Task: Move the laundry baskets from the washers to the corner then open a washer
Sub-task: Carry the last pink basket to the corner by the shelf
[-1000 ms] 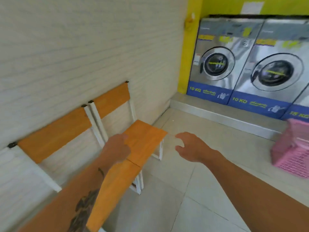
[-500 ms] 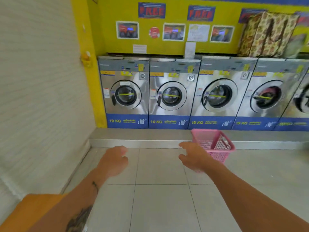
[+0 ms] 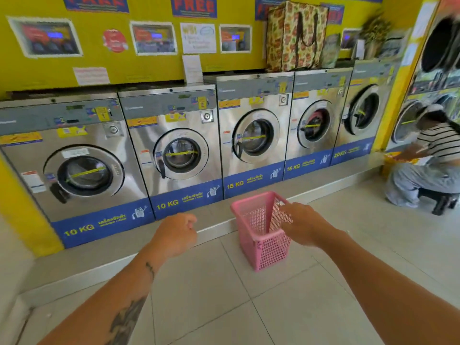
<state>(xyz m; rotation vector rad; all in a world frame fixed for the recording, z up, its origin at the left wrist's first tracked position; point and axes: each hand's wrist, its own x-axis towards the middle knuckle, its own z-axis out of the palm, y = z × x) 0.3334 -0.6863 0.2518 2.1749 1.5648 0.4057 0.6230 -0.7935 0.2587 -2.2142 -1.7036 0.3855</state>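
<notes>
A pink mesh laundry basket (image 3: 258, 235) stands empty on the tiled floor, just in front of the step under the washers. My right hand (image 3: 301, 226) hovers over its right rim with fingers spread, holding nothing. My left hand (image 3: 175, 232) hangs to the basket's left, loosely curled and empty. Along the yellow wall runs a row of steel front-loading washers: a 10 KG washer (image 3: 79, 170), a second 10 KG washer (image 3: 179, 153), a 15 KG washer (image 3: 254, 138) and more to the right. Every door in the row is closed.
A raised grey step (image 3: 99, 265) runs along the washers' base. A patterned bag (image 3: 296, 36) sits on top of a washer. A person in a striped shirt (image 3: 428, 163) crouches at the far right by another machine. Open tiled floor (image 3: 249, 307) lies before me.
My view swung right from the orange chairs by the side wall to face the washers. The pink basket is now nearer, and my right hand has reached its rim.
</notes>
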